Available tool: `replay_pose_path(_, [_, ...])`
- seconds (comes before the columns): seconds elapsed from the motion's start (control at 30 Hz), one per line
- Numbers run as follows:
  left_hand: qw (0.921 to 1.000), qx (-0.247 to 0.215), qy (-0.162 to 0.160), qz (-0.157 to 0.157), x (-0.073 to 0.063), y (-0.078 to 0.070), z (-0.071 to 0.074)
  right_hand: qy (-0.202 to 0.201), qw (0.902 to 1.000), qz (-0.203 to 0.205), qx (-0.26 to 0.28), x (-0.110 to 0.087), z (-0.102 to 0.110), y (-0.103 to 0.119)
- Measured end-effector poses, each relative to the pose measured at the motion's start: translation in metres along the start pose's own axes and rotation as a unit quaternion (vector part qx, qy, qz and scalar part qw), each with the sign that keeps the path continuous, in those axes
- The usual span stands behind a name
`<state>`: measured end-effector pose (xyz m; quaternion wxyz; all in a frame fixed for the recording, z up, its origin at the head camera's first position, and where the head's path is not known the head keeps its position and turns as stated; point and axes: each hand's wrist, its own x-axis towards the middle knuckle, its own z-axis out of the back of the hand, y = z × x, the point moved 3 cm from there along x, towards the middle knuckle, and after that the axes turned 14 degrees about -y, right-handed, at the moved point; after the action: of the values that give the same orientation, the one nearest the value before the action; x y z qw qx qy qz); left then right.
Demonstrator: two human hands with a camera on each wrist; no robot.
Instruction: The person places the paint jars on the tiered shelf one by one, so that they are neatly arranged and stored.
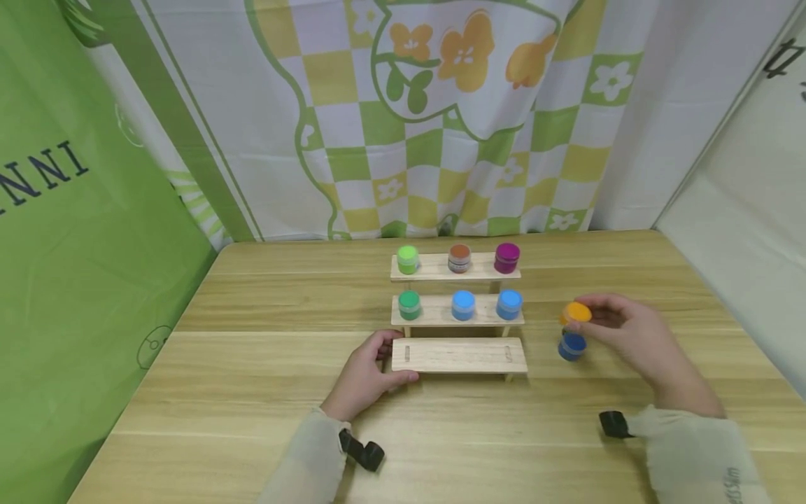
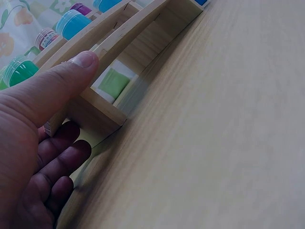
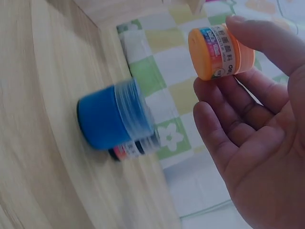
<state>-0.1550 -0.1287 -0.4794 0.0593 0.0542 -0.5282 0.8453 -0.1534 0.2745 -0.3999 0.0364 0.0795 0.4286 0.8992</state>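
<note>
My left hand holds the left end of a three-tier wooden stand at its lowest step, with the thumb along the front edge and the fingers around the end. My right hand pinches an orange paint jar between thumb and fingers, lifted above the table. Below it a dark blue paint jar stands on the table, right of the stand. A dark jar with a printed label stands behind the blue one, partly hidden by it.
On the top step stand a light green jar, a brown jar and a purple jar. The middle step bears a green jar and two light blue jars, one central, one rightward. A patterned curtain hangs behind the table.
</note>
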Motion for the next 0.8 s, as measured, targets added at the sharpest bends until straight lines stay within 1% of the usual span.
replay_pose_path(0.13, [1.0000,0.002,0.000,-0.004,0.000,0.000,0.000,0.019,0.9997,0.017,-0.001,-0.002,-0.005,0.008])
replay_pose_path(0.23, [1.0000,0.003,-0.001,-0.008,0.000,0.000,0.000,0.032,0.9990,0.029,-0.014,-0.003,-0.008,0.013])
replay_pose_path(0.37, [1.0000,0.004,-0.001,-0.006,0.000,0.000,0.000,0.045,0.9978,0.044,-0.018,-0.005,-0.013,0.019])
replay_pose_path(0.5, [1.0000,0.006,-0.001,-0.005,0.000,0.001,0.000,0.062,0.9967,0.052,0.001,-0.007,-0.020,0.024])
replay_pose_path(0.6, [1.0000,0.009,-0.002,-0.002,0.001,0.003,0.000,0.076,0.9947,0.068,0.010,-0.008,-0.026,0.027])
replay_pose_path(0.7, [0.9999,0.011,-0.002,0.001,0.001,0.003,-0.001,0.086,0.9926,0.086,0.002,-0.010,-0.030,0.030])
replay_pose_path(0.8, [0.9999,0.010,-0.002,0.001,0.001,0.003,-0.001,0.096,0.9913,0.091,-0.001,-0.011,-0.035,0.033])
